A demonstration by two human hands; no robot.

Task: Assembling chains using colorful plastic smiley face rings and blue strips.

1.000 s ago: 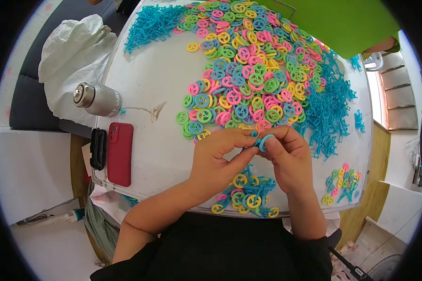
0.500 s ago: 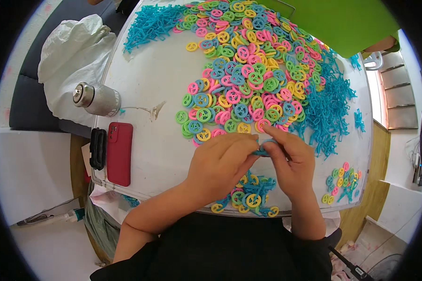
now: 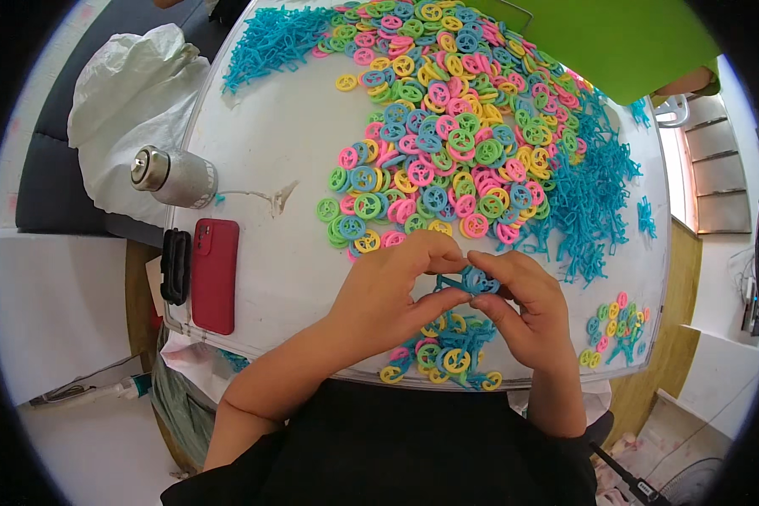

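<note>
Between my two hands, just above the near part of the table, is a small blue plastic wheel (image 3: 481, 281) joined to or touching a blue forked plastic piece (image 3: 449, 283). My left hand (image 3: 388, 291) pinches the forked piece between thumb and fingers. From the other side, my right hand (image 3: 527, 305) grips the wheel with thumb and forefinger. Beneath them lies a small heap of blue pieces with wheels (image 3: 455, 361). A big pile of pink, green, yellow and blue wheels (image 3: 447, 135) spreads beyond my hands.
Blue forked pieces are heaped at right (image 3: 594, 194) and far left (image 3: 274, 46). Several wheels form a small group (image 3: 620, 325) at right. A metal flask (image 3: 177, 177), a red phone (image 3: 216, 277) and a black case (image 3: 175, 267) are at left. A person in green (image 3: 616, 42) is opposite.
My fingers have spread and shifted around the joined pieces, so the blue wheel now shows face-on. The piles have not visibly changed.
</note>
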